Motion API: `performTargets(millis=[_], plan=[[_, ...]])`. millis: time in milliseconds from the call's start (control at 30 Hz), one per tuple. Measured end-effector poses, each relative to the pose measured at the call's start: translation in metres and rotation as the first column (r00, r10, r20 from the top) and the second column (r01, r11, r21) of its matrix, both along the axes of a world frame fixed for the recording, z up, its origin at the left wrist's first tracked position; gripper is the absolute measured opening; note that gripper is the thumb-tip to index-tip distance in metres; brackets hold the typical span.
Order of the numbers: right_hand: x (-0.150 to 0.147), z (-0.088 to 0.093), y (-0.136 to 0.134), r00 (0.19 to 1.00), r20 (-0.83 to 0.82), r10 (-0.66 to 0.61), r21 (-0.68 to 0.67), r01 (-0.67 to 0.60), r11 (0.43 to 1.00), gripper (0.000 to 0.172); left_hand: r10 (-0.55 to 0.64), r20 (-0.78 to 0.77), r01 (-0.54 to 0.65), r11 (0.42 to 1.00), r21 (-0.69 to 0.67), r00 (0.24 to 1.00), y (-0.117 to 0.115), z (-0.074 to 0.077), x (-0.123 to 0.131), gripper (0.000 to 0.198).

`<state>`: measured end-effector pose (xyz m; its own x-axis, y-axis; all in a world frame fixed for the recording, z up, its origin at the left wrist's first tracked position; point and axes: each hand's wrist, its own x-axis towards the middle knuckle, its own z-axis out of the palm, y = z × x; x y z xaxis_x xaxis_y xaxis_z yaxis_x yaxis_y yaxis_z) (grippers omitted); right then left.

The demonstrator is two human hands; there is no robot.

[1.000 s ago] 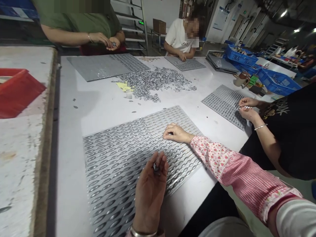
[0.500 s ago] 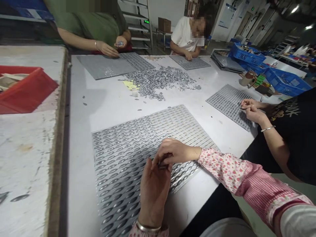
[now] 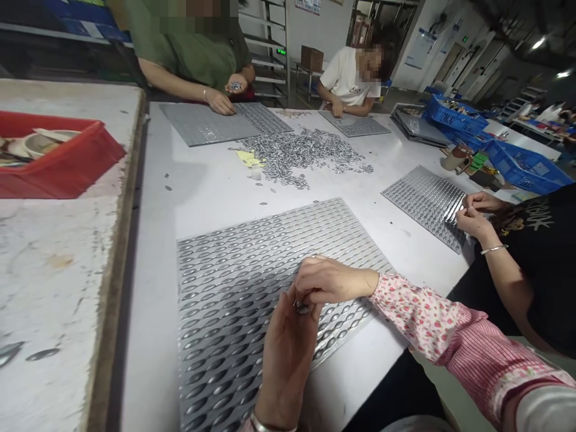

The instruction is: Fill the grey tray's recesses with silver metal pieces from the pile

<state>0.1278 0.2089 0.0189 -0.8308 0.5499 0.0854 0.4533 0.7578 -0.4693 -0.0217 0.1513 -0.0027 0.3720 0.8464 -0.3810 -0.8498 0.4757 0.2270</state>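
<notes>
My left hand (image 3: 290, 354) is turned palm up and cupped, a bangle at its wrist. A few small silver oval pieces (image 3: 302, 308) show at its curled fingers. Over those fingertips my right hand (image 3: 330, 281) is bent down, its fingers drawn together; what they pinch, if anything, is hidden. Both hands are above a grey board (image 3: 225, 288) covered in rows of pointed-oval shapes. Dark, raised ovals fill the left and near part, while paler, flatter rows lie toward the far right.
A heap of loose silver ovals (image 3: 310, 150) lies beyond the board, beside a yellow paper (image 3: 250, 159). Co-workers handle other boards (image 3: 423, 201) at the right and far side. A red tray (image 3: 67, 174) stands left; blue crates (image 3: 526, 168) and a mug (image 3: 455, 158) are right.
The view has shifted, so the scene sits a little farther right. My hands stay together over the board, and the silver pieces at my left fingers now show more clearly.
</notes>
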Motion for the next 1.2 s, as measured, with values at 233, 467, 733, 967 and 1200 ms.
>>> performTargets(millis=[233,467,733,967,1200], plan=[[0.003,0.0,0.004,0.97,-0.202,-0.135,-0.202,0.093,0.975,0.013,0.071,-0.062,-0.078,0.991,-0.112,0.996,0.0,0.004,0.002,0.026],[0.023,-0.04,0.062,0.637,-0.227,-0.736,-0.605,0.5,0.62,0.02,-0.007,-0.258,-0.058,0.968,-0.243,0.966,0.002,0.007,0.0,0.032],[0.011,-0.061,0.074,0.676,-0.116,-0.728,-0.263,0.686,0.679,0.027,0.009,-0.178,-0.065,0.948,-0.312,0.984,0.005,0.002,-0.003,0.028],[0.005,-0.066,0.074,0.679,-0.065,-0.731,-0.076,0.727,0.682,0.024,0.021,-0.131,-0.061,0.95,-0.305,0.991,0.005,0.0,-0.003,0.028],[0.004,-0.043,0.049,0.716,-0.23,-0.659,-0.179,0.634,0.752,0.018,0.095,-0.043,-0.103,0.96,-0.259,0.995,0.004,0.003,-0.006,0.029]])
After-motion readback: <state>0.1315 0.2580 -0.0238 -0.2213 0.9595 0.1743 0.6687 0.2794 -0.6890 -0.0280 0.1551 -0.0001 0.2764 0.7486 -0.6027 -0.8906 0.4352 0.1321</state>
